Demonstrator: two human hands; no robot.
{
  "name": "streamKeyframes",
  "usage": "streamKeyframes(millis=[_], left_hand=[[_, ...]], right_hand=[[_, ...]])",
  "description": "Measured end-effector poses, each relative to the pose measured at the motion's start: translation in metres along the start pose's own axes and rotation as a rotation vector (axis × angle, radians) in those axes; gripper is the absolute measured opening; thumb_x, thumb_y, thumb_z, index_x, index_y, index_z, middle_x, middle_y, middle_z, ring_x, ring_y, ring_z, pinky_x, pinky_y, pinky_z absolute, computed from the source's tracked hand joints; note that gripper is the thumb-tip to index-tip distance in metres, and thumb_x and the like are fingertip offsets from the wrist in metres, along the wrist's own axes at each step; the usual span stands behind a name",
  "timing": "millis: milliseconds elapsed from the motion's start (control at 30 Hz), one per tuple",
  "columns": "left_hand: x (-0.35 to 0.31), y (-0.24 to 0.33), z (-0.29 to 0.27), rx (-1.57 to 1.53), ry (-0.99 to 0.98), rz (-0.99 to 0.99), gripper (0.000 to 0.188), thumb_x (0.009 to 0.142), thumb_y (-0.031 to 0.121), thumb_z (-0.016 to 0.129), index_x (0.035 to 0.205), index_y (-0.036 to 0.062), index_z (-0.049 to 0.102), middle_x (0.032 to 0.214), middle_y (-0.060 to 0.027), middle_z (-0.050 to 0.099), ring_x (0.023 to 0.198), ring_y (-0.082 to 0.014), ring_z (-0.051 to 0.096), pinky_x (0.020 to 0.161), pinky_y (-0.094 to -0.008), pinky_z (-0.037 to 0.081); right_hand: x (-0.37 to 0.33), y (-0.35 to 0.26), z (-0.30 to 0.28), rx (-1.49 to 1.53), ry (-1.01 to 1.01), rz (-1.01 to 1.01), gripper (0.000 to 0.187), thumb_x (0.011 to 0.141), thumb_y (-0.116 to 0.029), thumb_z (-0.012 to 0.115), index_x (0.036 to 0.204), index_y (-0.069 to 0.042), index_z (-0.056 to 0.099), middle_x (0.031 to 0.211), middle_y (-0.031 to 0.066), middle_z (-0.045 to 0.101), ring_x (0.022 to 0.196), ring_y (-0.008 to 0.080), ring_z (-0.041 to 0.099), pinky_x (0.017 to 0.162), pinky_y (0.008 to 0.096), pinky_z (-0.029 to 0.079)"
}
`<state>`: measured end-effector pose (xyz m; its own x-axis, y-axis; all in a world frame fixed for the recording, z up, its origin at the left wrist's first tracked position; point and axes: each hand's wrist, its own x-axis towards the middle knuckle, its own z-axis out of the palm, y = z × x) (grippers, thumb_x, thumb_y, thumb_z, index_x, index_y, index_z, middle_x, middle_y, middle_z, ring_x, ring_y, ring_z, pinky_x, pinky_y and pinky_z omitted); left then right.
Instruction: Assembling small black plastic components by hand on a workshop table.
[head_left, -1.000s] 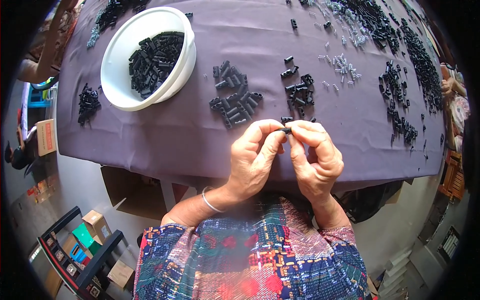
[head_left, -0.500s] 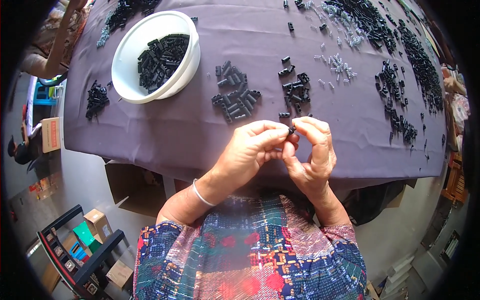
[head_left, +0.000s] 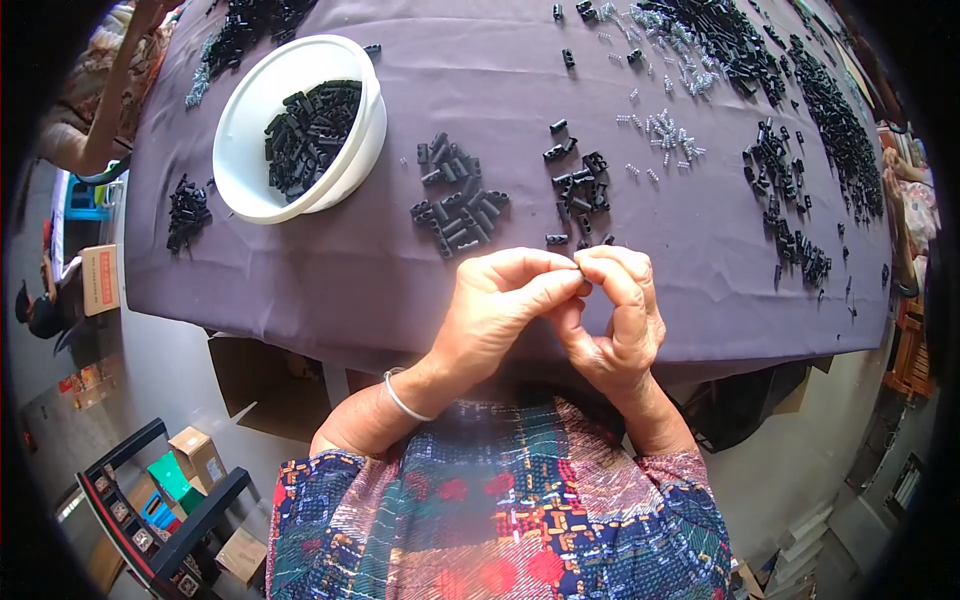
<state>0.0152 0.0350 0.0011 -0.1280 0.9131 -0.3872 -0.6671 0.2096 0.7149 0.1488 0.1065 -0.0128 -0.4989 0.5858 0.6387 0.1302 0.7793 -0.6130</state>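
Fingertips of my left hand (head_left: 500, 305) and my right hand (head_left: 622, 315) meet just above the table's near edge. Both are closed in a pinch on a small black plastic part (head_left: 583, 284), most of which the fingers cover. Just beyond the fingertips lies a loose cluster of black plastic pieces (head_left: 580, 187). To its left is a heap of dark grey-black tubular pieces (head_left: 462, 212). Small metal coil springs (head_left: 668, 138) are scattered farther off to the right.
A white plastic bowl (head_left: 365, 165) part-filled with black pieces stands at the left. Beside it is a small heap of black parts (head_left: 188, 212). More black parts (head_left: 795, 210) spread along the right. Another person's arm (head_left: 100, 140) shows at the far left.
My fingers have drawn tighter around the small black part, so less of it shows. The table and everything on it sit slightly lower and farther left in the view.
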Motion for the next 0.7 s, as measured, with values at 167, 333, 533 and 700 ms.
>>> streamKeyframes(millis=[167,333,533,700], left_hand=[[0.004,-0.006,-0.001,-0.060,0.008,0.044,0.015,0.090,0.010,0.066,0.099,-0.0026,0.069,0.089,-0.0079,0.070,0.081,-0.0134,0.065,0.075,-0.0259,0.054],[0.003,-0.004,-0.001,-0.098,0.045,0.025,0.014,0.090,0.010,0.066,0.097,-0.0022,0.068,0.088,-0.0080,0.070,0.080,-0.0137,0.065,0.075,-0.0263,0.054],[0.005,-0.003,-0.002,-0.071,0.021,0.022,0.012,0.090,0.009,0.067,0.095,-0.0018,0.068,0.088,-0.0083,0.070,0.080,-0.0133,0.066,0.075,-0.0264,0.054],[0.004,-0.004,-0.002,-0.056,0.024,0.047,0.012,0.089,0.009,0.068,0.094,-0.0021,0.068,0.087,-0.0078,0.070,0.080,-0.0125,0.065,0.075,-0.0259,0.054]], right_hand=[[0.001,-0.001,0.002,-0.026,-0.008,0.030,0.046,0.069,0.006,0.073,0.111,-0.001,0.058,0.103,0.0139,0.062,0.092,0.0281,0.062,0.079,0.0355,0.052],[0.013,-0.005,-0.005,-0.199,-0.099,-0.020,0.050,0.063,-0.003,0.077,0.109,0.004,0.057,0.098,0.0166,0.059,0.086,0.0316,0.060,0.073,0.0401,0.053],[0.017,-0.008,-0.011,-0.338,-0.213,-0.052,0.047,0.063,-0.012,0.079,0.102,0.004,0.059,0.084,0.0120,0.060,0.072,0.0277,0.060,0.061,0.0366,0.052],[0.019,-0.013,-0.015,-0.391,-0.276,-0.028,0.045,0.064,-0.012,0.078,0.102,0.003,0.060,0.082,0.0119,0.060,0.070,0.0277,0.060,0.059,0.0361,0.051]])
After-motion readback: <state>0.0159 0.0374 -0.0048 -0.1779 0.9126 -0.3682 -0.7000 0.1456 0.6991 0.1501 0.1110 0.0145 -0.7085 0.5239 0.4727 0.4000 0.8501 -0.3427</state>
